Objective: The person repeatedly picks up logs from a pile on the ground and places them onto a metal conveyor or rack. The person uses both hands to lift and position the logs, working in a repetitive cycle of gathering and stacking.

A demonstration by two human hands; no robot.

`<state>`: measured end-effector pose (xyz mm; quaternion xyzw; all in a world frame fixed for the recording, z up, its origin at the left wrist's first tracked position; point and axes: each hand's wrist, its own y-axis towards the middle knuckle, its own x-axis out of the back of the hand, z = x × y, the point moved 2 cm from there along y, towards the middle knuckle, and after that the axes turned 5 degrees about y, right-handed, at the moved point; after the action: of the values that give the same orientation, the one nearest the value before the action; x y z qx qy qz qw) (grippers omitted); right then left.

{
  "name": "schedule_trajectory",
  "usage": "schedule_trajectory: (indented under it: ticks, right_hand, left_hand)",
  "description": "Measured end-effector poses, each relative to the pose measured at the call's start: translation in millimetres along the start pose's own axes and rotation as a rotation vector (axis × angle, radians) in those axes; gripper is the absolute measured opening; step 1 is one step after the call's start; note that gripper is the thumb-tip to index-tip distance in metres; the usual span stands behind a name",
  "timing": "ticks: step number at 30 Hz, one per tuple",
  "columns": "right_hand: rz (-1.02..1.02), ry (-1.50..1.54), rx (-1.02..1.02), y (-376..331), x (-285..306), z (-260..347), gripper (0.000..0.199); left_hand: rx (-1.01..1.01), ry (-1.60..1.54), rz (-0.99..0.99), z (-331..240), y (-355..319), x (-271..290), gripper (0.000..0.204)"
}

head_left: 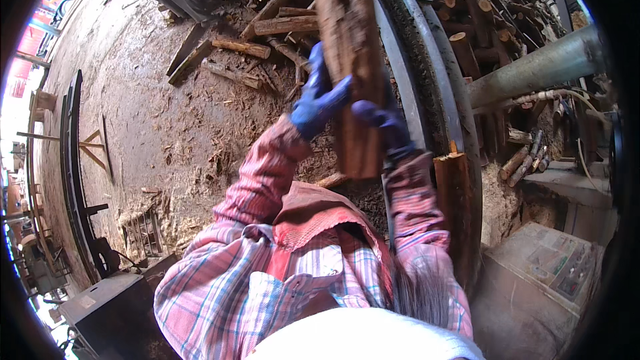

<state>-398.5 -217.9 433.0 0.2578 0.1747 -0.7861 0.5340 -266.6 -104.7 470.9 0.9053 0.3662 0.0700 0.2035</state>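
A long, bark-covered log (343, 33) stretches away in front of me, its near end by my waist. My left hand (317, 99), in a blue-purple glove, grips its left side, with the thumb across the top and the fingers along the edge. From the right, my gloved right hand (387, 123) closes on the same log; some of its fingers are blurred or hidden behind the wood. Another piece of wood (453, 207), reddish brown, lies beside my right forearm in a metal-railed trough (420, 33).
Piled logs (480, 20) lie beyond the trough, crossed by a thick pipe (533, 67). Loose split logs (240, 48) and bark scraps cover the muddy ground (180, 113) ahead and left. A control box (543, 267) stands at right, a dark cabinet (113, 313) at lower left.
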Motion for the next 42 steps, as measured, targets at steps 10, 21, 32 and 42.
schedule_trajectory:
  ticks: [10,21,32,42]
  right_hand:
    - [-0.454,-1.551,0.023,-79.1,95.1,141.3,0.106]
    - [-0.360,-1.891,0.183,-47.2,43.1,145.3,0.089]
    - [0.227,-1.929,0.259,87.6,-24.3,-8.2,0.077]
    - [0.238,-2.061,0.456,116.6,28.7,-48.9,0.067]
  left_hand:
    - [0.511,-0.094,0.168,19.8,-49.0,24.3,0.047]
    - [1.421,0.565,-0.236,123.5,-403.2,267.8,0.028]
    - [1.504,-0.277,-0.812,125.5,-476.0,232.9,0.045]
    - [0.930,0.797,-0.041,151.2,-638.7,299.5,0.052]
